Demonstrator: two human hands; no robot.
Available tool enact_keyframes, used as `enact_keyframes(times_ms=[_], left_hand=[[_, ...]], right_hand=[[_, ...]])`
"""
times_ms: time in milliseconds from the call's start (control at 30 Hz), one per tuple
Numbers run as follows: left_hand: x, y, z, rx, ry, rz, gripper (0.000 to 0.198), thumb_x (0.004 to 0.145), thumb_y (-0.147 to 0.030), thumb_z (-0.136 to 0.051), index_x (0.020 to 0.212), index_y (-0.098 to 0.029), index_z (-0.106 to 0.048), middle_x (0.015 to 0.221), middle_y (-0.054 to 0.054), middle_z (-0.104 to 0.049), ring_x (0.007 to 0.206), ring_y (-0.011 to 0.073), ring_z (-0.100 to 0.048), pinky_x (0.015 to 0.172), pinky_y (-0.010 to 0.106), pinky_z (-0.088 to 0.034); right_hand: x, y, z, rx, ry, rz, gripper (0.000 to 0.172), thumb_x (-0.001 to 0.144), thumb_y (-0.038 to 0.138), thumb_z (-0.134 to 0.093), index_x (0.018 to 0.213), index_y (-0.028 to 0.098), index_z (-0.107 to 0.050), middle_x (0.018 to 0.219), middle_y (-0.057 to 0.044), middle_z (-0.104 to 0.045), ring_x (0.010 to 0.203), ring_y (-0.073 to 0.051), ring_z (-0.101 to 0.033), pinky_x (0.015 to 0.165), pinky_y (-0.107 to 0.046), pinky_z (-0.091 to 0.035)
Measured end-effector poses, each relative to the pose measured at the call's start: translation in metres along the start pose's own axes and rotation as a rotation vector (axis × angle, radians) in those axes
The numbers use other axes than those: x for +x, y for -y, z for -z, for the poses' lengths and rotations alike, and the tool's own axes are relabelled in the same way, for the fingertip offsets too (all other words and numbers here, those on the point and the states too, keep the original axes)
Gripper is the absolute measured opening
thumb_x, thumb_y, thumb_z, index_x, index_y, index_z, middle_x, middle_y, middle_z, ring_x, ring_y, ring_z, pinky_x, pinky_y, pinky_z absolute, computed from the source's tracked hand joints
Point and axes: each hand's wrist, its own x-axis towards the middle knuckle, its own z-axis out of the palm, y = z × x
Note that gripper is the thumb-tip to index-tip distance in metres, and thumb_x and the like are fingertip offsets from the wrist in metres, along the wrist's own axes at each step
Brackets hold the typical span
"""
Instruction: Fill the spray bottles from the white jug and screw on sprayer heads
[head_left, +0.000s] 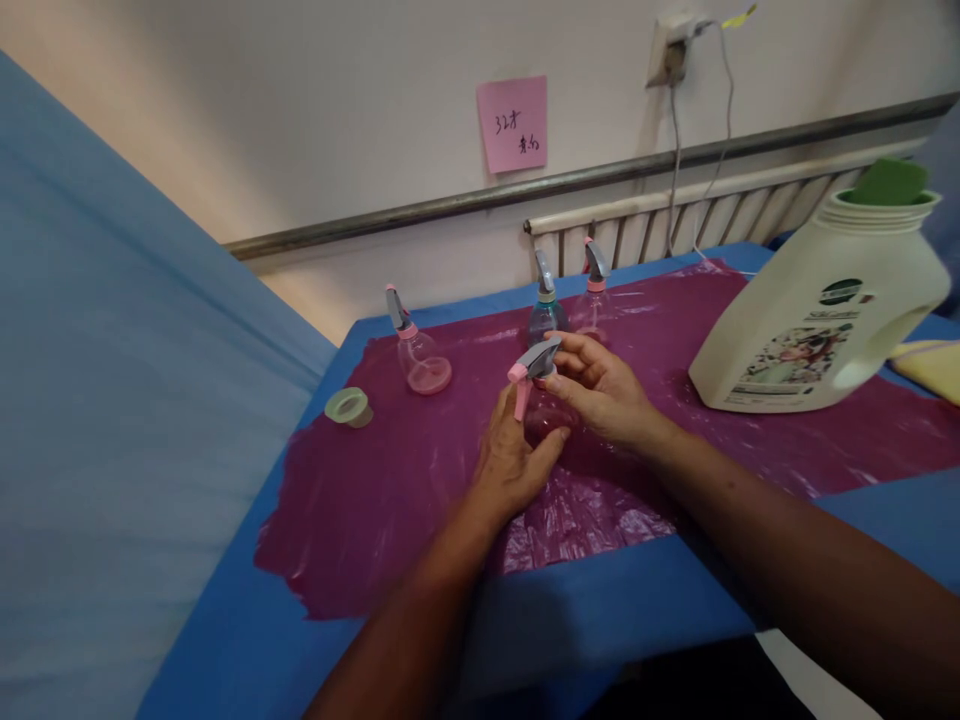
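Observation:
A clear spray bottle [551, 416] with a grey and pink spray head [535, 362] stands on the purple plastic sheet [375, 500] in front of me. My left hand [511, 455] is wrapped round the bottle's body from the left, thumb across its front. At the neck, my right hand [600, 392] grips the base of the spray head between thumb and fingers. The trigger points toward the left. Part of the bottle is hidden behind my hands.
Behind stand a blue-tinted spray bottle [546, 318] and a pink-collared one [592, 305]. Another spray bottle [424, 362] and a small cup [349, 407] are at left. A large cream jug [810, 310] stands right, near a yellow cloth [930, 368]. A blue curtain [112, 350] hangs left.

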Motion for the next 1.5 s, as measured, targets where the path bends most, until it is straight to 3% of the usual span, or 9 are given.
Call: enact_keyframes(times_ms=[200, 467, 600, 733, 833, 967, 1200, 1367, 1500], left_hand=[[0.000, -0.002, 0.001, 0.006, 0.012, -0.006, 0.088, 0.102, -0.023, -0.082, 0.177, -0.039, -0.041, 0.172, 0.011, -0.061, 0.158, 0.0366, -0.063, 0.134, 0.065, -0.051], [0.003, -0.005, 0.001, -0.049, 0.022, -0.017, 0.083, 0.101, -0.021, -0.082, 0.174, -0.036, -0.044, 0.167, 0.013, -0.065, 0.156, 0.0366, -0.065, 0.133, 0.064, -0.052], [0.004, -0.006, 0.002, -0.014, 0.021, -0.036, 0.083, 0.102, -0.023, -0.080, 0.175, -0.034, -0.042, 0.168, 0.014, -0.063, 0.157, 0.0361, -0.064, 0.133, 0.062, -0.052], [0.004, -0.008, 0.002, 0.030, 0.013, -0.030, 0.088, 0.100, -0.023, -0.082, 0.176, -0.032, -0.038, 0.168, 0.014, -0.062, 0.156, 0.0363, -0.063, 0.132, 0.060, -0.052], [0.005, -0.009, 0.002, 0.039, 0.013, -0.006, 0.085, 0.099, -0.022, -0.081, 0.174, -0.030, -0.041, 0.163, 0.015, -0.065, 0.151, 0.0365, -0.067, 0.127, 0.060, -0.056], [0.005, -0.011, 0.002, 0.060, 0.008, 0.016, 0.087, 0.099, -0.025, -0.083, 0.176, -0.031, -0.042, 0.166, 0.016, -0.062, 0.155, 0.0397, -0.063, 0.128, 0.063, -0.055], [0.006, -0.012, 0.002, 0.046, 0.000, -0.005, 0.084, 0.099, -0.026, -0.084, 0.174, -0.034, -0.047, 0.164, 0.014, -0.065, 0.151, 0.0385, -0.066, 0.127, 0.063, -0.057], [0.006, -0.009, 0.003, 0.047, 0.014, -0.022, 0.084, 0.099, -0.025, -0.083, 0.174, -0.032, -0.046, 0.162, 0.015, -0.066, 0.149, 0.0378, -0.068, 0.126, 0.062, -0.059], [0.005, -0.007, 0.002, 0.054, 0.018, -0.020, 0.084, 0.099, -0.025, -0.083, 0.174, -0.031, -0.046, 0.160, 0.016, -0.068, 0.148, 0.0383, -0.069, 0.126, 0.062, -0.058]], right_hand=[[0.000, -0.003, -0.010, -0.025, -0.074, 0.021, 0.059, 0.089, 0.039, -0.096, 0.137, 0.032, -0.063, 0.125, -0.005, -0.083, 0.115, -0.022, -0.080, 0.105, -0.042, -0.065], [0.006, -0.013, -0.019, -0.128, -0.139, 0.086, 0.061, 0.083, 0.042, -0.097, 0.133, 0.032, -0.063, 0.130, -0.006, -0.080, 0.123, -0.025, -0.076, 0.116, -0.048, -0.061], [0.002, -0.008, -0.016, -0.093, -0.101, 0.077, 0.076, 0.083, 0.043, -0.099, 0.147, 0.034, -0.060, 0.140, -0.008, -0.077, 0.134, -0.028, -0.074, 0.122, -0.052, -0.059], [-0.005, 0.001, -0.010, -0.046, -0.030, 0.072, 0.078, 0.101, 0.051, -0.083, 0.169, 0.038, -0.048, 0.150, -0.009, -0.075, 0.139, -0.028, -0.073, 0.123, -0.056, -0.060], [-0.006, 0.001, -0.005, -0.065, 0.006, 0.032, 0.075, 0.103, 0.053, -0.081, 0.169, 0.037, -0.051, 0.140, -0.009, -0.081, 0.127, -0.027, -0.079, 0.118, -0.055, -0.063], [-0.001, -0.003, -0.003, -0.113, -0.056, 0.054, 0.072, 0.093, 0.047, -0.092, 0.157, 0.035, -0.060, 0.127, -0.006, -0.083, 0.121, -0.026, -0.080, 0.113, -0.050, -0.065], [0.006, -0.008, -0.010, -0.197, -0.144, 0.133, 0.077, 0.081, 0.037, -0.099, 0.149, 0.033, -0.063, 0.110, 0.000, -0.074, 0.108, -0.022, -0.075, 0.114, -0.049, -0.063], [-0.003, -0.006, -0.008, -0.169, -0.062, 0.124, 0.074, 0.098, 0.046, -0.087, 0.164, 0.038, -0.055, 0.139, -0.008, -0.077, 0.130, -0.027, -0.075, 0.125, -0.056, -0.058], [-0.008, -0.004, -0.006, -0.118, -0.019, 0.066, 0.069, 0.105, 0.049, -0.080, 0.167, 0.036, -0.053, 0.138, -0.009, -0.081, 0.128, -0.028, -0.078, 0.124, -0.058, -0.060]])
